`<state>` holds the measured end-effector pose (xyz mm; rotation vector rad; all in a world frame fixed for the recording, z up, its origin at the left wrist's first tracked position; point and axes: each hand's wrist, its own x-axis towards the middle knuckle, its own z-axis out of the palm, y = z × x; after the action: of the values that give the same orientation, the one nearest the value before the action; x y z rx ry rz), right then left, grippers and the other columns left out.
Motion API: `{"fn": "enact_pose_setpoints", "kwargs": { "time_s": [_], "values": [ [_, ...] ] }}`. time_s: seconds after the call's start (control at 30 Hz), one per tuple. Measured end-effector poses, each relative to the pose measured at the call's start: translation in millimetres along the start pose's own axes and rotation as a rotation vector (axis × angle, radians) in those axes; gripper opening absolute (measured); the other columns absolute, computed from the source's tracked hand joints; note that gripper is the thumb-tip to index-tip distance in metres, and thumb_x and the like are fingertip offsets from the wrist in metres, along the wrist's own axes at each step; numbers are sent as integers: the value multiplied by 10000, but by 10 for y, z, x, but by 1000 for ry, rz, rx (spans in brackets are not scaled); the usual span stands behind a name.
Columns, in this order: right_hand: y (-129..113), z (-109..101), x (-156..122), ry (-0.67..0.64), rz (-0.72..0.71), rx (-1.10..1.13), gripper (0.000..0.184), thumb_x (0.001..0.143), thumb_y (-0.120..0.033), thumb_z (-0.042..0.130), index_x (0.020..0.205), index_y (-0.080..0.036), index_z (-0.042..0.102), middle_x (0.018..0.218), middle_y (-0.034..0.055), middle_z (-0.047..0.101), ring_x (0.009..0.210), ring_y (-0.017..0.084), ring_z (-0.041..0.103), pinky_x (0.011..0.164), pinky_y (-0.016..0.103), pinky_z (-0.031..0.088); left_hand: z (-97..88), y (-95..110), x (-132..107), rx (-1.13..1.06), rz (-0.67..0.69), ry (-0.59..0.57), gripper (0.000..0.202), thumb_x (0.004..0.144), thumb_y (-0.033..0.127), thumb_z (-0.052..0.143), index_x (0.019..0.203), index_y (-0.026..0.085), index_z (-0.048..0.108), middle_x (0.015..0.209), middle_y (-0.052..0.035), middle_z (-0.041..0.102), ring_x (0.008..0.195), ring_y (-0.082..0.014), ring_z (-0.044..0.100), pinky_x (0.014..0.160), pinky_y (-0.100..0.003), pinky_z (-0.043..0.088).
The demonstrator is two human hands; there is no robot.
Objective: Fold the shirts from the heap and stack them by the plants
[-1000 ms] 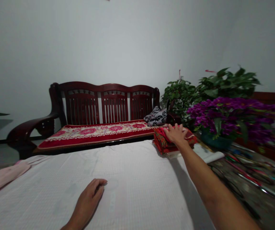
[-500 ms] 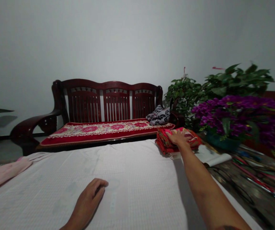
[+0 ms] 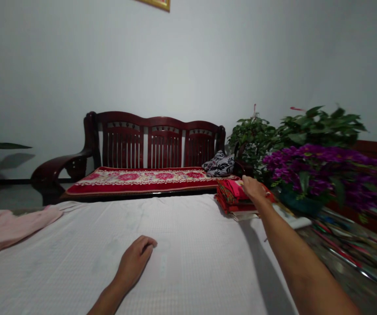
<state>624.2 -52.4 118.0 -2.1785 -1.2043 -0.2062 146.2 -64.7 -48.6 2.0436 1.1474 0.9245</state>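
On the white cloth (image 3: 188, 262) lies my left hand (image 3: 137, 258), loosely curled with the thumb slightly apart and nothing visible in it. My right hand (image 3: 253, 188) reaches out to the far right corner and rests on top of a stack of folded red patterned cloths (image 3: 229, 197). Its thumb side shows; the other fingers are partly hidden behind the hand. A bright pink folded piece (image 3: 236, 189) tops the stack, and a pale layer (image 3: 244, 215) sticks out beneath it.
A dark wooden sofa (image 3: 165, 148) with a red floral cover (image 3: 142, 176) and a patterned cushion (image 3: 220, 164) stands behind. Pink cloth (image 3: 14, 227) lies at left. At right are purple flowers (image 3: 319, 166) in a teal pot (image 3: 301, 201), leafy plants (image 3: 316, 124) and cluttered thin rods (image 3: 346, 256).
The view has shifted up and left. My right hand stays on the red stack but has turned, its fingers less spread. My left hand remains on the white cloth, loosely curled.
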Motion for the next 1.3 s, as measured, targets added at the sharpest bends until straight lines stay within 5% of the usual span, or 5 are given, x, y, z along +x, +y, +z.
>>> {"fn": "enact_pose_setpoints", "kwargs": {
  "time_s": [0.27, 0.5, 0.67, 1.03, 1.3],
  "values": [
    [-800, 859, -1339, -279, -394, 237, 464, 946, -376, 412, 1301, -164, 622, 1360, 109, 631, 1290, 230, 543, 1148, 370, 355, 13, 70, 12, 2, -8, 54, 212, 851, 198, 474, 874, 220, 683, 954, -32, 709, 956, -203, 651, 893, -338, 484],
    [-1234, 1589, -2343, -518, -367, 91, 553, 968, -406, 355, 1425, -150, 536, 1522, 120, 488, 1455, 286, 371, 1201, 469, 279, -182, -29, -128, 61, 42, 0, 269, 783, 80, 516, 950, 189, 697, 976, -51, 702, 925, -180, 637, 884, -312, 498],
    [-1178, 1810, -2452, -379, -480, -64, 544, 938, -440, 358, 1376, -212, 586, 1525, 99, 487, 1439, 302, 396, 1194, 525, 273, -840, -196, -327, 227, -1, 67, 314, 803, 91, 531, 1052, 183, 698, 1064, -84, 696, 1002, -211, 622, 942, -351, 471],
    [-1148, 1859, -2437, -309, -592, -85, 614, 885, -471, 287, 1292, -181, 644, 1440, 141, 570, 1358, 331, 497, 1124, 543, 385, -2773, -502, -764, 928, -527, 777, 480, 901, 369, 592, 1345, 189, 557, 1438, -178, 477, 1327, -359, 404, 1080, -481, 323],
    [-1137, 1873, -2418, -319, -602, -99, 634, 893, -478, 276, 1306, -166, 642, 1449, 130, 566, 1361, 319, 499, 1126, 518, 391, -3222, -860, -923, 987, -784, 605, 401, 893, 286, 558, 1274, 175, 615, 1264, -203, 599, 1152, -343, 564, 920, -404, 418]
  ]
}}
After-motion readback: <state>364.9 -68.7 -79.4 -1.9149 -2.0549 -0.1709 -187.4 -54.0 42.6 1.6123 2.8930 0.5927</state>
